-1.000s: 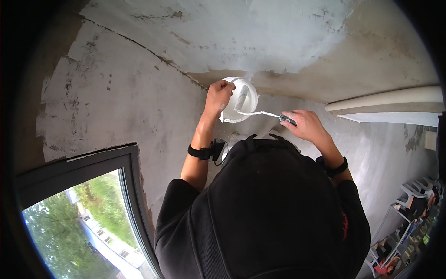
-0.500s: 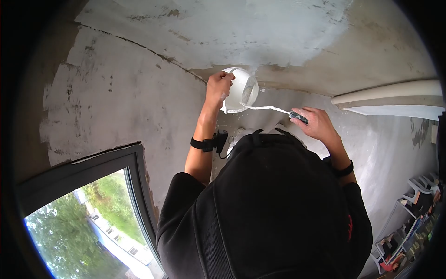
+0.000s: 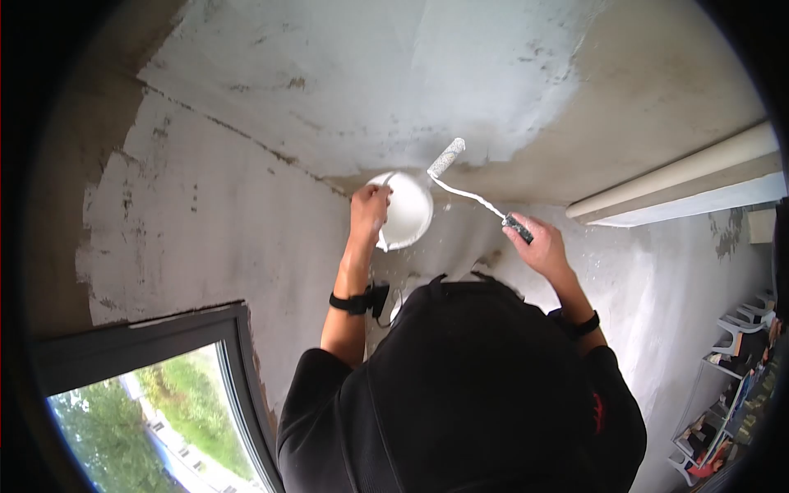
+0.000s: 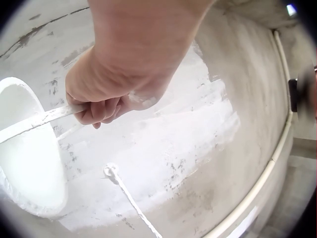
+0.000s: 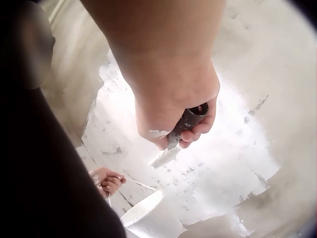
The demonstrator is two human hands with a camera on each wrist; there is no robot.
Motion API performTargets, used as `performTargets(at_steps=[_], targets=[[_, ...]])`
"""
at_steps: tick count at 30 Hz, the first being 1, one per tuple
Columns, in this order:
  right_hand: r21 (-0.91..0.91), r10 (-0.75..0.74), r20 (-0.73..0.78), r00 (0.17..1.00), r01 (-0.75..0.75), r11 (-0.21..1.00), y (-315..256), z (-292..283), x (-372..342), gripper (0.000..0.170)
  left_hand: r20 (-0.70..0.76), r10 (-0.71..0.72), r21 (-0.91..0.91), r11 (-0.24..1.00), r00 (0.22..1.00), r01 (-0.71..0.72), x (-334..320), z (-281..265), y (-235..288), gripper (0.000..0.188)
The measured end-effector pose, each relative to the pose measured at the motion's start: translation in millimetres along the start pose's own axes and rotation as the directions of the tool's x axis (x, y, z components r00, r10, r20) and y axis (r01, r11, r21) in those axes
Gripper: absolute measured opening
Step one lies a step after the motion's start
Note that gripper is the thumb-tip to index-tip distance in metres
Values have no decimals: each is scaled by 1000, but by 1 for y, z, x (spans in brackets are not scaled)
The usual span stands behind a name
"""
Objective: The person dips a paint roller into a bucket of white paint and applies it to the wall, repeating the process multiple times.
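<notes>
The left hand grips the handle of a white bucket holding white paint; in the left wrist view its fingers curl round the white-coated handle. The right hand grips the dark handle of a paint roller, seen closely in the right wrist view. The speckled roller head is up and right of the bucket, apart from it, in front of the partly white surface. Whether it touches that surface, I cannot tell.
Patchy white and brown surfaces surround the person. A dark-framed window is at lower left. A pale pipe runs along the right. Chairs and people appear at the far right.
The roller has come out of the bucket and stands apart from it, its head tilted up. The bucket and left hand now sit lower and further left in the head view.
</notes>
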State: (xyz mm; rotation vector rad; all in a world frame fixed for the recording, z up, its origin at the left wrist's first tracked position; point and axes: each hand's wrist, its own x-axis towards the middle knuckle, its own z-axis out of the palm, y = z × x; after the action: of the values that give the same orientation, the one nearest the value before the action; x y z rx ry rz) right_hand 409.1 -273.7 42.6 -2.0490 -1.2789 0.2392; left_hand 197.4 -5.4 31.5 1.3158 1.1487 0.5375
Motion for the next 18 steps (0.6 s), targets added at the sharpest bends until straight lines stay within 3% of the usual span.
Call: performTargets(at_steps=[3, 7, 12, 18], targets=[[-39, -10, -167, 986, 3, 999, -4, -8, 13, 31, 20, 20, -13, 1000, 1000, -19, -5, 1, 0, 20], [-142, -133, -396, 909, 83, 986, -13, -34, 41, 31, 53, -16, 0, 1000, 998, 16, -1, -2, -6, 20], [-200, -269, -658, 703, 182, 963, -39, -82, 88, 35, 86, -18, 0, 1000, 996, 18, 1, -6, -16, 19], [-295, -309, -777, 549, 116, 948, -81, -140, 136, 35, 102, -9, 12, 1000, 995, 8, -4, -5, -18, 17]])
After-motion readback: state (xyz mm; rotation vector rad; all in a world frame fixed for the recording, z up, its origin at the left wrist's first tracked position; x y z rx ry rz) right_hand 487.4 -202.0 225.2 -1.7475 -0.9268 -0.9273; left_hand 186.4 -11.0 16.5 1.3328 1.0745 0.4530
